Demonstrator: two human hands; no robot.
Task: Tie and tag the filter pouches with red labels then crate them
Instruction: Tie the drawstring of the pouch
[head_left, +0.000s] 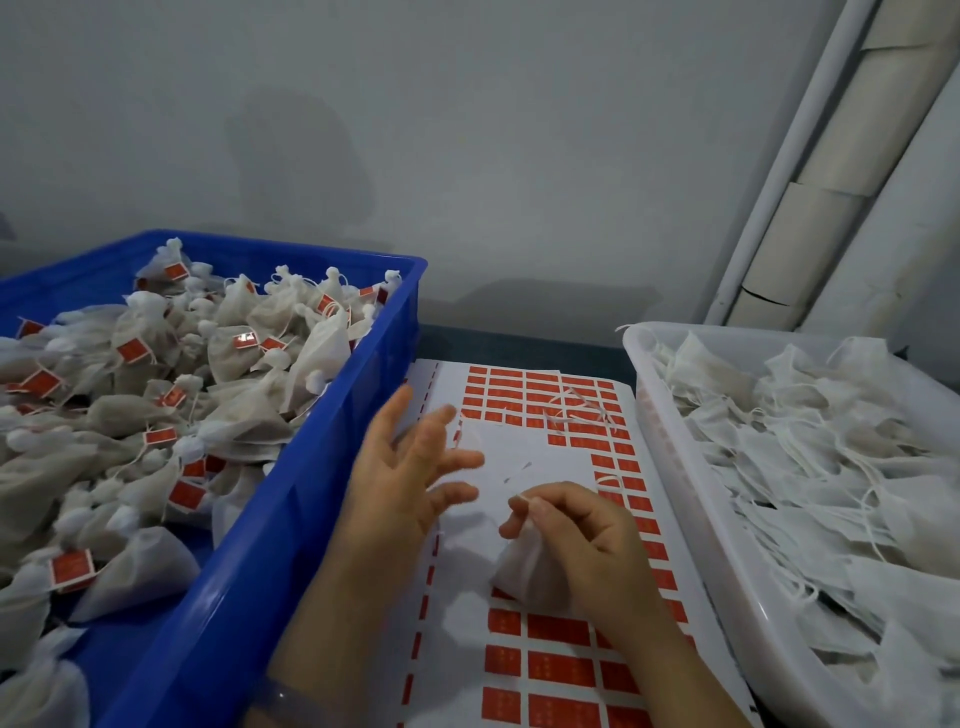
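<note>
My right hand (582, 540) grips a white filter pouch (522, 569) by its gathered neck, thumb and forefinger pinching the top, just above the sheet of red labels (561, 670). My left hand (410, 467) hovers with fingers spread beside it, holding nothing. A blue crate (291, 519) on the left is heaped with tied pouches carrying red tags (132, 351). On the right, a white tray (691, 519) holds a pile of untied flat pouches (810, 457).
The label sheet has a bare white patch in its middle where stickers are gone, and loose white string scraps (576, 413) lie near its top. A grey wall rises behind. White pipes (810, 171) run diagonally at the upper right.
</note>
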